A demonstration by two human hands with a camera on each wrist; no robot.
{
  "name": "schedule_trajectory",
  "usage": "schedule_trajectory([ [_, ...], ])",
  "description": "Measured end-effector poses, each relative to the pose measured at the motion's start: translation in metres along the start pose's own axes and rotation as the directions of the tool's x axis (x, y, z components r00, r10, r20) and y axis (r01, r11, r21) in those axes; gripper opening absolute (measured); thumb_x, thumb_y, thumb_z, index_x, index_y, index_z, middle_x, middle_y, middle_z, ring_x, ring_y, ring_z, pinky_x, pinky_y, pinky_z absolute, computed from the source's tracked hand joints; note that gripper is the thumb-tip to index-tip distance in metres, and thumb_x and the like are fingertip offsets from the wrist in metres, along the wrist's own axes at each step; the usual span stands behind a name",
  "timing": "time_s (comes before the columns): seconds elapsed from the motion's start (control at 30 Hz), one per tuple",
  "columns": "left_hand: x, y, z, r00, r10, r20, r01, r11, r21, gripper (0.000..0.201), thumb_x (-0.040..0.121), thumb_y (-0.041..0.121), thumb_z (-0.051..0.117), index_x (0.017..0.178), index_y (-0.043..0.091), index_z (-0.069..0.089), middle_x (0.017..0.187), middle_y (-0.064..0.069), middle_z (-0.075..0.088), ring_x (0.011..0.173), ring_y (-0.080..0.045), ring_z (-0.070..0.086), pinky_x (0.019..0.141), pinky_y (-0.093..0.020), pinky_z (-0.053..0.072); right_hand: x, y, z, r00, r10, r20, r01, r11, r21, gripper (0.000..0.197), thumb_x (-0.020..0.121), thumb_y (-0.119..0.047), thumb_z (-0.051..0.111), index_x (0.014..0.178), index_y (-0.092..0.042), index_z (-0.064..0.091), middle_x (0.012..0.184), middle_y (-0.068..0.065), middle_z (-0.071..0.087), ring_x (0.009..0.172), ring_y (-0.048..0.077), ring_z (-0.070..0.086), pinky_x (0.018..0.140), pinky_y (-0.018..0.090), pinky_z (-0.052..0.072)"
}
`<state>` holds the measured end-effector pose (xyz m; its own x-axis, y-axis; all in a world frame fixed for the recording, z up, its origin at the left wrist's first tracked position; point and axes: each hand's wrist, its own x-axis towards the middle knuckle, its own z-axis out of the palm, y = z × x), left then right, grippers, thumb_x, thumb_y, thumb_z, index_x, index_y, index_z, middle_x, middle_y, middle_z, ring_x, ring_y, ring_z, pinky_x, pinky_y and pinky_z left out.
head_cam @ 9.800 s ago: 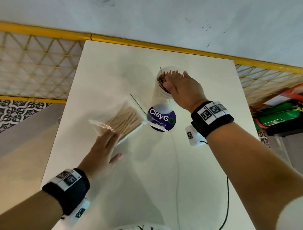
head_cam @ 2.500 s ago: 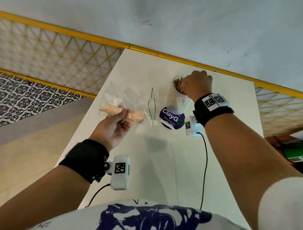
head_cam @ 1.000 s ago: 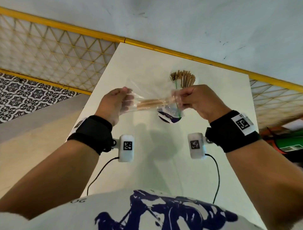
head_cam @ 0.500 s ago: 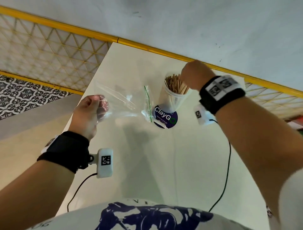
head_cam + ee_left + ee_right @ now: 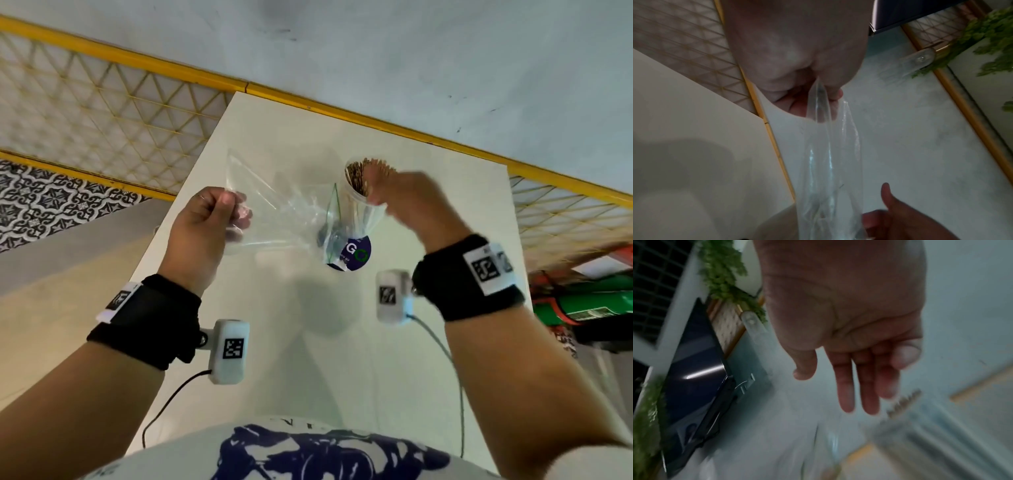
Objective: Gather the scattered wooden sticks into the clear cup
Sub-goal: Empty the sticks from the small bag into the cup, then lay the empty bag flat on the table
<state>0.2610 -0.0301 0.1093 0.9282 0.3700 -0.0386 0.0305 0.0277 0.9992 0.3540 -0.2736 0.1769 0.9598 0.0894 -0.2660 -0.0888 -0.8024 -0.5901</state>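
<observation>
The clear cup [image 5: 360, 209] with a purple label stands upright at the table's far middle, packed with wooden sticks [image 5: 363, 170]. My right hand [image 5: 380, 192] is blurred right beside the cup's rim, on its right. In the right wrist view the right hand [image 5: 859, 394] has straight fingers holding nothing, with the stick ends [image 5: 902, 404] just beyond them. My left hand [image 5: 233, 212] pinches one end of a clear plastic bag [image 5: 284, 216] that hangs toward the cup with no sticks visible inside. The left wrist view shows the left hand [image 5: 824, 97] pinching the bag [image 5: 828, 162].
The white table [image 5: 308, 359] ends at a yellow rail [image 5: 394, 125] on the far side, with a lattice panel to the left. A green cylinder [image 5: 582, 305] lies off the table's right edge. Wrist-camera cables hang over the near table.
A second ago both hands held the bag with sticks in it; now the bag looks empty. The right hand has dropped from above the cup to beside its rim, and the left still holds the bag.
</observation>
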Motion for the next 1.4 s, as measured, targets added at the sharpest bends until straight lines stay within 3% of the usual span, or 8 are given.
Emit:
schedule_trajectory([
  [0.1,-0.003,0.007,0.003,0.995,0.037,0.098,-0.04,0.999,0.025,0.031,0.102,0.024,0.039,0.079,0.028,0.059,0.071,0.009,0.062,0.067,-0.006,0.061,0.058,-0.017,0.048,-0.026,0.011,0.039,0.965,0.083,0.25,-0.166,0.927,0.336,0.055,0.087,-0.066,0.045,0.093,-0.018,0.071,0.099,0.004,0.071,0.091,0.023,0.064,0.099,0.046,0.046],
  [0.23,-0.01,0.008,0.0,0.994,0.054,0.098,-0.061,0.996,0.072,0.031,0.102,0.02,0.039,0.079,0.025,0.059,0.072,0.006,0.063,0.065,-0.006,0.06,0.058,-0.018,0.05,-0.037,0.027,0.04,1.0,0.001,-0.026,0.021,0.564,0.826,0.023,0.087,-0.041,0.06,0.091,-0.025,0.076,0.104,-0.008,0.072,0.108,0.014,0.061,0.098,0.044,0.04],
  [0.37,-0.016,0.013,0.009,0.996,0.066,-0.059,-0.064,0.998,0.028,0.029,0.102,0.018,0.035,0.079,0.02,0.052,0.069,0.004,0.06,0.059,-0.01,0.058,0.057,-0.022,0.05,-0.047,0.032,0.041,0.982,-0.18,-0.049,0.11,0.346,0.932,0.057,0.072,-0.055,0.072,0.115,-0.017,0.067,0.131,0.01,0.06,0.124,0.027,0.055,0.098,0.047,0.046],
  [0.63,-0.019,0.015,-0.008,0.9,0.41,-0.146,-0.29,0.815,0.502,0.02,0.101,0.017,0.033,0.098,0.006,0.05,0.078,-0.004,0.054,0.064,-0.021,0.048,0.058,-0.023,0.031,-0.074,0.042,0.063,0.996,-0.085,0.019,0.033,0.578,0.815,0.015,0.087,-0.001,0.061,0.073,-0.005,0.065,0.067,0.007,0.069,0.063,0.022,0.067,0.065,0.033,0.055],
  [0.87,-0.032,-0.051,-0.036,0.964,0.139,-0.228,0.021,0.811,0.584,0.035,0.095,0.015,0.041,0.129,0.007,0.039,0.11,-0.02,0.057,0.1,-0.032,0.059,0.085,-0.037,0.046,-0.068,0.071,0.096,0.972,0.015,0.234,-0.153,0.798,0.584,0.009,0.091,-0.01,0.059,0.083,-0.007,0.06,0.075,0.006,0.067,0.061,0.017,0.061,0.057,0.026,0.048],
  [0.97,-0.055,-0.087,-0.045,0.948,0.231,0.22,-0.311,0.517,0.797,0.056,0.092,0.028,0.047,0.144,0.012,0.031,0.142,-0.016,0.042,0.128,-0.034,0.043,0.105,-0.046,0.039,-0.06,0.096,0.126,0.912,0.162,0.376,-0.274,0.924,0.266,0.008,0.086,-0.015,0.065,0.088,-0.011,0.059,0.079,0.005,0.065,0.063,0.018,0.058,0.056,0.026,0.041],
  [1.13,-0.091,-0.152,-0.044,0.604,-0.205,0.77,-0.731,0.243,0.638,0.071,0.088,0.056,0.036,0.149,0.028,0.012,0.159,-0.009,0.007,0.145,-0.039,0.006,0.113,-0.055,0.012,-0.069,0.102,0.157,0.988,0.137,-0.071,-0.141,0.989,-0.052,0.037,0.078,-0.026,0.072,0.109,-0.015,0.055,0.114,0.009,0.054,0.102,0.028,0.056,0.089,0.036,0.046],
  [1.4,-0.122,-0.145,-0.018,0.734,-0.44,0.517,-0.527,0.111,0.842,0.089,0.079,0.079,0.012,0.145,0.032,-0.024,0.15,-0.005,-0.038,0.137,-0.034,-0.036,0.109,-0.059,-0.017,-0.105,0.072,0.199,0.954,-0.14,0.265,0.256,0.84,-0.478,0.087,0.069,-0.056,0.074,0.136,-0.014,0.038,0.132,0.009,0.04,0.121,0.03,0.039,0.1,0.041,0.036],
])
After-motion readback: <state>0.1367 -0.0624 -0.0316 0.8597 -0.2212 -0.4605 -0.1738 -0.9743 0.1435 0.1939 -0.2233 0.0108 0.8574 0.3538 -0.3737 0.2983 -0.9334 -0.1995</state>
